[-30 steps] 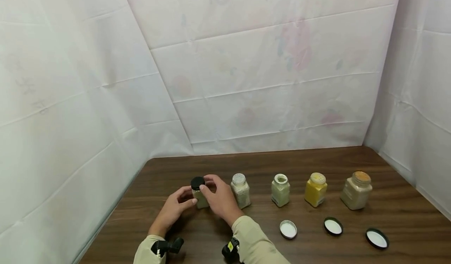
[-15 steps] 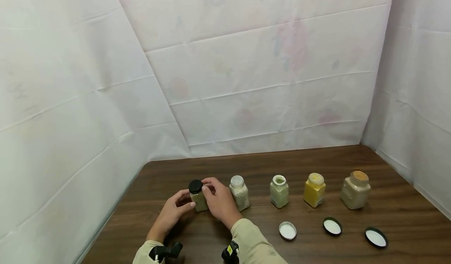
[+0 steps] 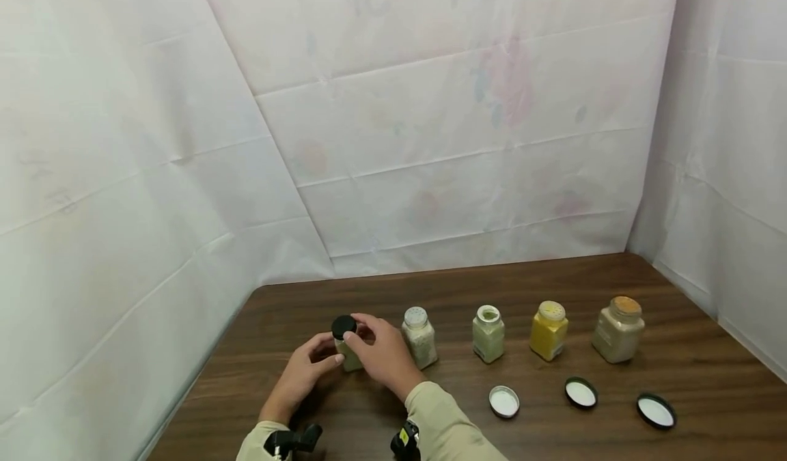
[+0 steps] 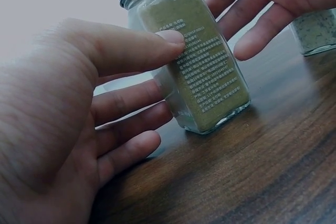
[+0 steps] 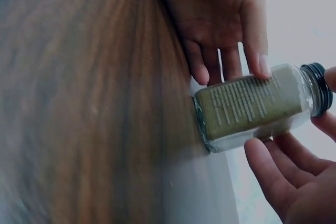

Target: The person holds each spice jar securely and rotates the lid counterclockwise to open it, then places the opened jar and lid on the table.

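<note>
A square glass spice jar (image 4: 207, 61) of greenish-brown powder stands on the table, tilted slightly in the left wrist view, with printed text on one side. My left hand (image 3: 301, 373) holds its body, thumb on the printed face and fingers at the far side. The black screw lid (image 3: 343, 326) sits on the jar's neck. My right hand (image 3: 386, 357) pinches this lid between thumb and fingers (image 5: 326, 124), while its lower fingers extend beside the glass. Part of the jar's body is hidden by the right hand in the head view.
Right of my hands stand a pale jar with a perforated top (image 3: 421, 341), a lidless green jar (image 3: 488, 338), a yellow jar (image 3: 549, 334) and an orange-topped jar (image 3: 617, 334). Three loose lids lie nearer: one silvery (image 3: 504, 402), two dark-rimmed, including the rightmost lid (image 3: 656, 411). White sheeting (image 3: 430, 140) surrounds the table.
My right thumb slid back off the lid's edge half a second ago and now lies against it again. The left hand keeps holding the jar. The head view shifted slightly.
</note>
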`<state>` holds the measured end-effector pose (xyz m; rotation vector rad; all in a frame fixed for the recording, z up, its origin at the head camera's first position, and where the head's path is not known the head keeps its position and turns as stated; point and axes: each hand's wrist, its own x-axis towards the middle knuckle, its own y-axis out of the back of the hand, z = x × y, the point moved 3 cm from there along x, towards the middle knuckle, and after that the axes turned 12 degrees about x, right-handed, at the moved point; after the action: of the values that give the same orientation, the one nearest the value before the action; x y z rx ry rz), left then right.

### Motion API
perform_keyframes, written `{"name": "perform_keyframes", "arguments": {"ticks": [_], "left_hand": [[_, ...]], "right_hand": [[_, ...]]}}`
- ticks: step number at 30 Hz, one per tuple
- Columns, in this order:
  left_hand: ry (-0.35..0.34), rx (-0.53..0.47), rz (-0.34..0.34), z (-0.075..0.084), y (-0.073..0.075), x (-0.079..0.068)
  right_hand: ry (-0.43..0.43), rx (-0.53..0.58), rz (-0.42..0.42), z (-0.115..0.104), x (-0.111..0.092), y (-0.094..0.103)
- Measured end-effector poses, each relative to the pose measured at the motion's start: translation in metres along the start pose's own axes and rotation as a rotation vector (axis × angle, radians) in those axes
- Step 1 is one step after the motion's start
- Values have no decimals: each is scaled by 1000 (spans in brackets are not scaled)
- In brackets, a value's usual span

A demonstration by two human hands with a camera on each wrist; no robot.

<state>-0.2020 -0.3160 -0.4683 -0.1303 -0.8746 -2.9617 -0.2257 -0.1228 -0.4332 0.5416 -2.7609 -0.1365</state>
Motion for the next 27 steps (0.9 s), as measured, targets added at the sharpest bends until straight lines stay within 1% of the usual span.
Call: {"name": "perform_keyframes", "arguments": {"ticks": [6, 8, 13, 21, 27], "left_hand": [[-34, -17, -11, -3, -2, -2], [-37, -20, -21, -4, -3, -1], [-46, -11, -19, -1, -5, -2], [-24, -9, 3, -3, -2, -2], [-25, 20, 10, 0, -2, -2]], "right_hand": [[33, -18, 1, 1, -2, -4], [34, -21, 7, 2, -3, -3], [27, -28, 1, 3, -5, -1], [4, 32, 21, 1, -5, -1], [4, 31, 49, 2, -3, 1]]}}
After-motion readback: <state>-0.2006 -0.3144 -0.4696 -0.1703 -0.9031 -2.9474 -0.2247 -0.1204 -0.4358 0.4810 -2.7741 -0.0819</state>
